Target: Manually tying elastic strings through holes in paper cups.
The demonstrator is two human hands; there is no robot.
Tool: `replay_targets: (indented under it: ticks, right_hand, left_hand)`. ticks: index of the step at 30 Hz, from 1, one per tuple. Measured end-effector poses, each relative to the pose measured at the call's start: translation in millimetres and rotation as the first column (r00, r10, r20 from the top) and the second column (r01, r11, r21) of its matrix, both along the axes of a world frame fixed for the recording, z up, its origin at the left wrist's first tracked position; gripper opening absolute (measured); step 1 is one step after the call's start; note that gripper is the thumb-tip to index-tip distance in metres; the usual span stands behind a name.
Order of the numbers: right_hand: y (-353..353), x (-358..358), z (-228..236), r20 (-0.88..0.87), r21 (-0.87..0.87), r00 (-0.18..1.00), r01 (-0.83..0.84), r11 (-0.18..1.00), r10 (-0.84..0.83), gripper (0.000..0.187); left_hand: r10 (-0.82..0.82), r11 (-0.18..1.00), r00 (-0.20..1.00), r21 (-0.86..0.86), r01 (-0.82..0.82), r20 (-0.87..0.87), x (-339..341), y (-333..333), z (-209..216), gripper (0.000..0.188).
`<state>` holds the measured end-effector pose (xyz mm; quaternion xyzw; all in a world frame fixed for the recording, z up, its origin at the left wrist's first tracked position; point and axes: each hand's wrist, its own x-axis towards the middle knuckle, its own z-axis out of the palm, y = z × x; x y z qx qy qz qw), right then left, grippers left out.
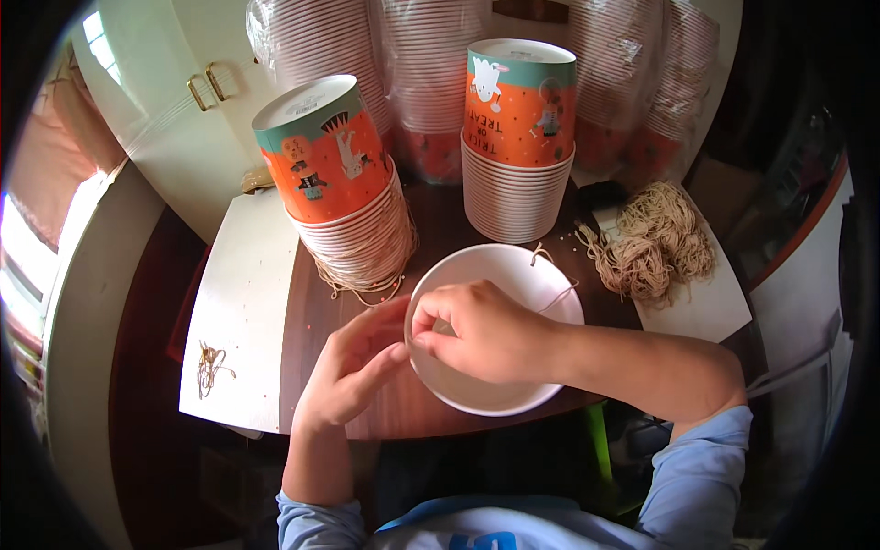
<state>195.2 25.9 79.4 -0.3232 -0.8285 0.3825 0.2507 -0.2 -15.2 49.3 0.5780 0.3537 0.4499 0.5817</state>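
Observation:
A white paper bucket (495, 390) stands mouth up at the table's near edge, with its inside showing. A thin beige string (557, 298) hangs at the right side of its rim. My right hand (486, 335) reaches over the mouth, fingers pinched together against the inner left wall; what they pinch is hidden. Outside that same wall is my left hand (353, 362), its thumb and fingers apart, the tips touching or very near the bucket. Behind it on the left, an upside-down stack of orange and green printed buckets (335, 174) has many string loops around its rims.
Another upside-down bucket stack (518, 119) stands behind the bucket. Tangled beige string (665, 243) lies on a white board at the right. A small string bundle (213, 367) rests on the left board. Plastic-wrapped stacks (435, 82) line the back, beside a pale cabinet (174, 119).

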Motion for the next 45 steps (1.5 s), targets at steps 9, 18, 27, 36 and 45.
replay_targets:
  ticks: [9, 18, 27, 36, 45]
  right_hand:
    - [16, 28, 29, 0.037, -0.03, 0.985, 0.168, 0.985, -0.167, 0.013]
    - [13, 21, 8, 0.024, -0.028, 0.997, 0.075, 0.997, -0.074, 0.008]
    - [13, -5, 2, 0.084, 0.051, 0.992, 0.095, 0.994, -0.099, 0.01]
    - [10, -10, 0, 0.062, 0.105, 0.989, 0.124, 0.987, -0.131, 0.011]
    - [12, -12, -2, 0.099, 0.05, 0.98, 0.166, 0.985, -0.17, 0.011]
  left_hand:
    - [0.088, 0.996, 0.963, 0.027, -0.084, -0.255, 18, 64, 12, 0.033]
    - [0.13, 0.99, 0.985, 0.063, -0.123, -0.111, 26, 79, -2, 0.021]
    - [0.129, 0.991, 0.975, 0.053, -0.121, -0.182, -17, 35, -13, 0.021]
    - [0.143, 0.988, 0.963, 0.091, -0.126, -0.228, -20, 26, -16, 0.02]
    - [0.134, 0.984, 0.967, 0.144, -0.104, -0.217, -20, 23, -19, 0.02]
